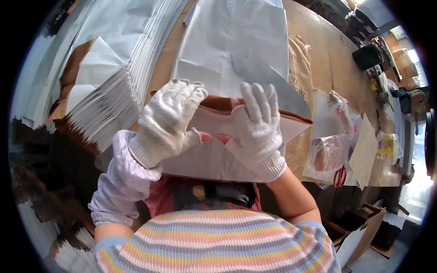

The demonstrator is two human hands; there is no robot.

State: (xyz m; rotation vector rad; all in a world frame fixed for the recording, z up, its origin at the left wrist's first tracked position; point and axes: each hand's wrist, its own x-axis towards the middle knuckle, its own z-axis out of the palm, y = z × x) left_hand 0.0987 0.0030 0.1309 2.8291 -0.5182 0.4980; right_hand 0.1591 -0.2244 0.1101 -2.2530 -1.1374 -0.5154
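Left hand (169,119), right hand (258,129) outstretched, empty, over white bag (200,160), wooden table (325,57) beneath, daylight (416,184) at right

Hands (166,120) gloved off-white; folded paper (202,157) white, brown edge; sweater (218,236) striped blue/pink/yellow/grey; scissors (340,176) red-handled; bench (316,32) tan.

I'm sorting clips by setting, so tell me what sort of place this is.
Likely a workshop handling paper sacks: a thick pile of what look like white sacks at the left, a similar brown-lipped sack before the person, and a broad work table under them.
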